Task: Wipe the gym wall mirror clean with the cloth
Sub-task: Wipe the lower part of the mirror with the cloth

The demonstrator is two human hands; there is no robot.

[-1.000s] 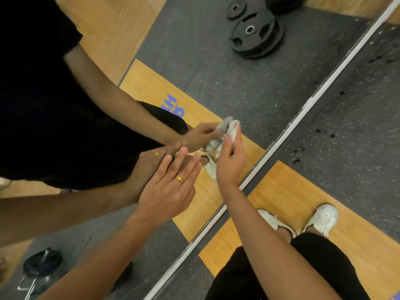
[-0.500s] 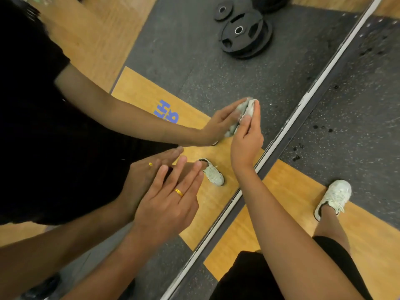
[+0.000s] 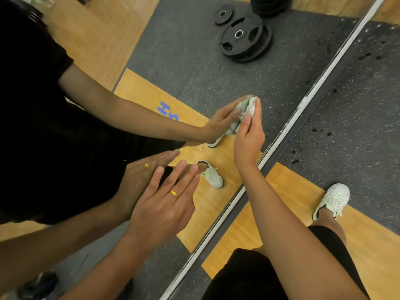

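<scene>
Looking down from my head camera, I am wiping the low part of the gym wall mirror [image 3: 194, 72], near its bottom frame [image 3: 281, 135]. My right hand [image 3: 249, 137] is pinching the bunched-up grey cloth [image 3: 249, 105] between thumb and fingers and pressing it on the glass. The cloth is sitting up by my fingertips. Its long way is running along my fingers, pointing away from me and a bit toward the frame. My left hand [image 3: 164, 204] is lying flat at the glass, fingers straight, holding nothing. I think I am doing the rubbing step. Next I am needing to slide the cloth onto fresh glass, pushing firmly.
</scene>
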